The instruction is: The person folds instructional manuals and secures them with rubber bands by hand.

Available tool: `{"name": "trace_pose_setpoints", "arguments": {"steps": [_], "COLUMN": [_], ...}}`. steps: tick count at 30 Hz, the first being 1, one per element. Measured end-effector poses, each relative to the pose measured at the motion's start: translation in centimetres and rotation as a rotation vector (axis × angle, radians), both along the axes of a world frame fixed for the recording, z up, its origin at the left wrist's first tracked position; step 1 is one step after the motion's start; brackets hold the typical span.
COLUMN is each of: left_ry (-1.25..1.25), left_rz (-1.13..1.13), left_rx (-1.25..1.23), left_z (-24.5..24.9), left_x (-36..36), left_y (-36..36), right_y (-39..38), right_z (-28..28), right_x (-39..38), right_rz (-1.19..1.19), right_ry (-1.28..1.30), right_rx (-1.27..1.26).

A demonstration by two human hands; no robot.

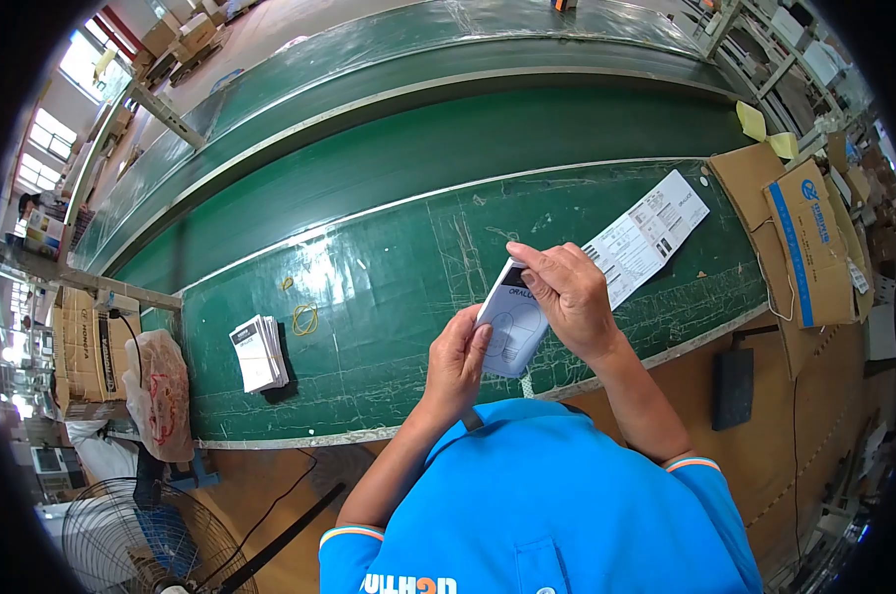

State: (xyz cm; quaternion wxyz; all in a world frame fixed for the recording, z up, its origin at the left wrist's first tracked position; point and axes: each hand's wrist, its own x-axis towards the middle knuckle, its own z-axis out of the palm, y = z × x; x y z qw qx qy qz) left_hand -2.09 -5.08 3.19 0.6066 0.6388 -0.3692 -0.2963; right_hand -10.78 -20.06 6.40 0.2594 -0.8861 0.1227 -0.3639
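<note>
My left hand (pixel 456 361) is closed on the lower left edge of a white printed leaflet (pixel 512 337), with the thumb on its face. The leaflet has a dark band with lettering near the top and a line drawing below. My right hand (pixel 572 297) pinches its upper right edge, thumb and bent fingers together. Beside my right hand, a long unfolded printed sheet (pixel 656 233) lies on the green table. Left of my hands sits a stack of folded leaflets (pixel 258 354), slightly fanned. Yellow rubber bands (pixel 304 319) lie near that stack.
A green worktable (pixel 389 297) runs across, with a green conveyor belt (pixel 369 148) behind it. An open cardboard box (pixel 804 238) stands at the right end. At the left are a plastic bag (pixel 159 396), a carton (pixel 90 346) and a wire fan (pixel 151 535).
</note>
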Motion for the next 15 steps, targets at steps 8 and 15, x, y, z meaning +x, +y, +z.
{"name": "trace_pose_setpoints", "arguments": {"steps": [8, 15], "left_ry": [-0.066, -0.075], "left_rz": [-0.045, -0.015], "left_rx": [0.064, 0.1], "left_z": [0.3, 0.6], "left_x": [0.4, 0.0], "left_y": [0.2, 0.1], "right_y": [-0.2, 0.4], "right_z": [-0.1, -0.8], "right_x": [0.0, 0.1], "right_rz": [-0.045, -0.029], "right_ry": [0.037, -0.006], "right_rx": [-0.173, 0.24]}}
